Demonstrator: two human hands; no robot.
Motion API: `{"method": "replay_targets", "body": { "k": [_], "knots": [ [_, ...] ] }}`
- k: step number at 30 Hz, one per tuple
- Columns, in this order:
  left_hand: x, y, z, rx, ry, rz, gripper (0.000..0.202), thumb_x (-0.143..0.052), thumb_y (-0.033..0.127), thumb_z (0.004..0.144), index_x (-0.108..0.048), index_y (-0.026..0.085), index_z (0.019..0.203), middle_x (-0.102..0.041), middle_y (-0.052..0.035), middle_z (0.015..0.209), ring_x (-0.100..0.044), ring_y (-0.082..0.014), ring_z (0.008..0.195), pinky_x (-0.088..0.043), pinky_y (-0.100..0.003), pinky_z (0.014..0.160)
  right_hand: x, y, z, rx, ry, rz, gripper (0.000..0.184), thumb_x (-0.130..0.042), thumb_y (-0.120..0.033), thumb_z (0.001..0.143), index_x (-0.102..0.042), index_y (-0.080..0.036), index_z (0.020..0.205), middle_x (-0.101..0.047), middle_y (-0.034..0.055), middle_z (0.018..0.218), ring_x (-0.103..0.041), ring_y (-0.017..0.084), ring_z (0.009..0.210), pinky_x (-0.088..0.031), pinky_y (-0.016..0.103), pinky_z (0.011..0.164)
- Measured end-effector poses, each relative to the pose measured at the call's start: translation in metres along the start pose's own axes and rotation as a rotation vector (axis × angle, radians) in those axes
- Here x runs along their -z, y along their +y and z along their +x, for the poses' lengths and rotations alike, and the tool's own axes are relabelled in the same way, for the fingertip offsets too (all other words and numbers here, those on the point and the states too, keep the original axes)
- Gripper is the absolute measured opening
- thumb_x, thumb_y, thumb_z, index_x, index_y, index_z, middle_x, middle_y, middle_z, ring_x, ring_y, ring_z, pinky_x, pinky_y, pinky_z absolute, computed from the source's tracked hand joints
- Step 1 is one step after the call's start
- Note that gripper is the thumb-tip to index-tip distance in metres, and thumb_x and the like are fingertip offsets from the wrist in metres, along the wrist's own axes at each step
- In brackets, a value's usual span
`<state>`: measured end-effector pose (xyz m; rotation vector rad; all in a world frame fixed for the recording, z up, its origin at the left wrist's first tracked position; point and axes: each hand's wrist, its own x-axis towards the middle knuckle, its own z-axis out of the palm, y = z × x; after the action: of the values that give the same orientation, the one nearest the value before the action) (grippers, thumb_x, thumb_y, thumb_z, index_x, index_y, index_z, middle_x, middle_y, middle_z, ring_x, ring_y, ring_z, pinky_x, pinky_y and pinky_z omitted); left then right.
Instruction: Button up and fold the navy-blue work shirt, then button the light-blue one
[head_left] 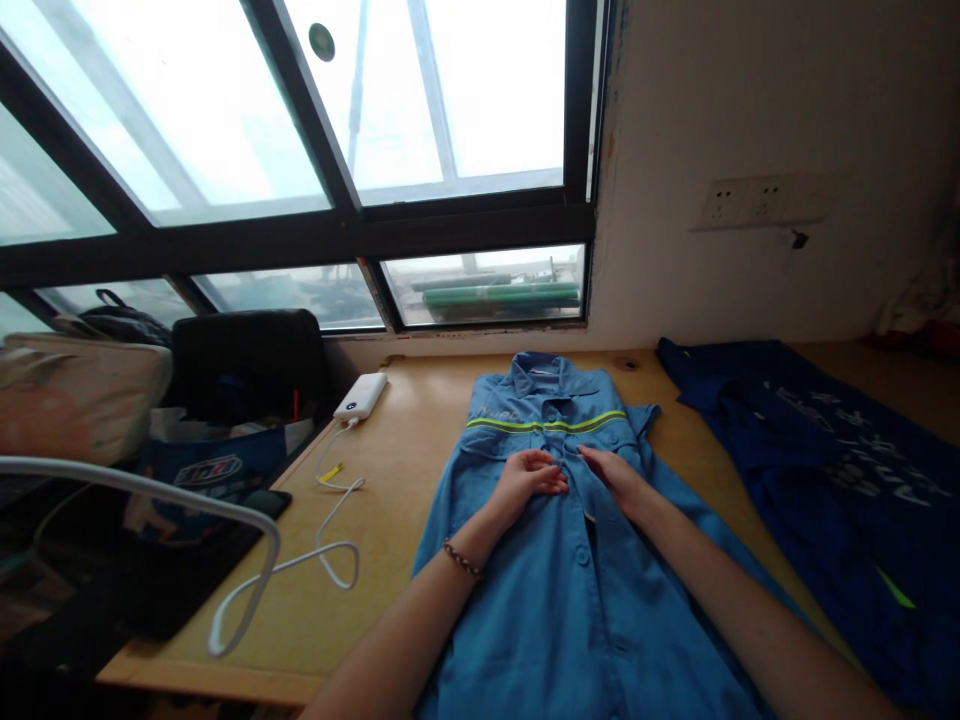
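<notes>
A light blue work shirt (570, 590) with a yellow-green reflective stripe across the chest lies face up on the wooden table (390, 500), collar toward the window. My left hand (529, 475) rests on the shirt's chest just left of the button placket, fingers curled together onto the fabric. My right hand (611, 472) lies just right of the placket, fingers pinched at its edge. The two hands nearly touch. A beaded bracelet sits on my left wrist.
A dark blue garment (832, 470) lies spread at the right. A white power bank (361, 396) with a looping white cable (330, 540) sits left of the shirt. Bags (82, 390) and a black case stand at the far left below the window.
</notes>
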<state>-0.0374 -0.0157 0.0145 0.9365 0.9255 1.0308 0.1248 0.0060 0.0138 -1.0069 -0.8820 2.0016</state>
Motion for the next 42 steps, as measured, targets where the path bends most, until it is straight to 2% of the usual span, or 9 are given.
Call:
{"method": "replay_targets", "body": {
  "k": [5,9,14,16,19,22,26,34,42],
  "knots": [
    [-0.001,0.000,-0.001,0.052,-0.008,0.043,0.034,-0.072,0.024,0.057,-0.050,0.010,0.078,-0.066,-0.0086,0.066,-0.064,-0.0183,0.058,-0.052,-0.026,0.056,-0.005,-0.006,-0.008,-0.020,0.016,-0.098,0.013,-0.050,-0.021,0.067,-0.061,-0.015,0.061,-0.064,0.0043,0.060,-0.059,0.013,0.054,-0.045,0.022,0.051],
    [-0.004,-0.003,0.000,0.074,-0.004,0.085,0.035,-0.074,0.023,0.052,-0.050,0.010,0.073,-0.065,-0.0082,0.064,-0.063,-0.0183,0.054,-0.051,-0.026,0.052,-0.007,0.000,-0.008,-0.057,0.129,-0.277,0.012,-0.053,-0.021,0.063,-0.059,-0.013,0.056,-0.058,0.0020,0.051,-0.049,0.008,0.040,-0.032,0.017,0.036],
    [-0.004,-0.004,0.000,0.065,0.022,0.090,0.035,-0.075,0.025,0.051,-0.053,0.009,0.072,-0.065,-0.0079,0.062,-0.063,-0.0181,0.054,-0.051,-0.026,0.053,-0.006,0.004,-0.006,0.086,0.173,-0.287,0.015,-0.060,-0.025,0.060,-0.065,-0.013,0.068,-0.052,-0.0033,0.045,-0.039,0.004,0.035,-0.024,0.016,0.034],
    [-0.004,-0.003,0.000,0.070,0.025,0.098,0.035,-0.075,0.026,0.051,-0.054,0.009,0.073,-0.065,-0.0085,0.063,-0.063,-0.0180,0.055,-0.051,-0.026,0.053,-0.005,0.004,-0.005,0.113,0.166,-0.314,0.023,-0.063,-0.026,0.059,-0.067,-0.013,0.078,-0.056,-0.0022,0.048,-0.042,0.005,0.037,-0.029,0.017,0.036],
    [-0.004,-0.002,-0.001,0.073,0.032,0.104,0.036,-0.075,0.026,0.050,-0.055,0.008,0.074,-0.065,-0.0085,0.063,-0.063,-0.0174,0.055,-0.050,-0.025,0.053,-0.005,0.006,-0.004,0.214,0.168,-0.443,0.026,-0.066,-0.028,0.056,-0.068,-0.014,0.078,-0.065,0.0030,0.060,-0.056,0.013,0.051,-0.042,0.023,0.049],
    [-0.005,-0.001,-0.002,0.064,0.028,0.105,0.035,-0.075,0.028,0.051,-0.055,0.008,0.072,-0.065,-0.0076,0.062,-0.063,-0.0165,0.054,-0.050,-0.024,0.052,-0.006,0.009,-0.003,0.441,0.246,-0.665,0.017,-0.064,-0.027,0.058,-0.068,-0.016,0.071,-0.066,0.0045,0.068,-0.060,0.018,0.064,-0.045,0.028,0.061],
    [-0.006,0.000,-0.004,0.033,0.011,0.124,0.034,-0.072,0.033,0.056,-0.057,0.009,0.074,-0.065,-0.0080,0.063,-0.063,-0.0162,0.055,-0.050,-0.024,0.053,-0.007,0.013,-0.003,0.665,0.334,-0.873,0.010,-0.059,-0.026,0.065,-0.066,-0.019,0.066,-0.064,0.0033,0.068,-0.057,0.017,0.063,-0.045,0.028,0.062],
    [-0.003,-0.001,-0.004,0.021,-0.022,0.090,0.036,-0.070,0.036,0.058,-0.058,0.009,0.079,-0.065,-0.0075,0.065,-0.063,-0.0160,0.057,-0.050,-0.024,0.056,-0.010,0.013,-0.005,0.794,0.312,-1.005,0.011,-0.054,-0.020,0.070,-0.065,-0.020,0.069,-0.063,0.0029,0.072,-0.056,0.015,0.063,-0.043,0.027,0.061],
    [-0.002,-0.005,-0.002,0.009,0.032,0.032,0.035,-0.061,0.044,0.067,-0.049,0.012,0.075,-0.062,-0.0044,0.060,-0.061,-0.0142,0.053,-0.051,-0.025,0.054,-0.017,0.011,-0.015,0.856,0.281,-1.197,0.013,-0.052,-0.018,0.075,-0.065,-0.021,0.074,-0.063,0.0028,0.075,-0.055,0.016,0.070,-0.041,0.028,0.067]
  ]
}}
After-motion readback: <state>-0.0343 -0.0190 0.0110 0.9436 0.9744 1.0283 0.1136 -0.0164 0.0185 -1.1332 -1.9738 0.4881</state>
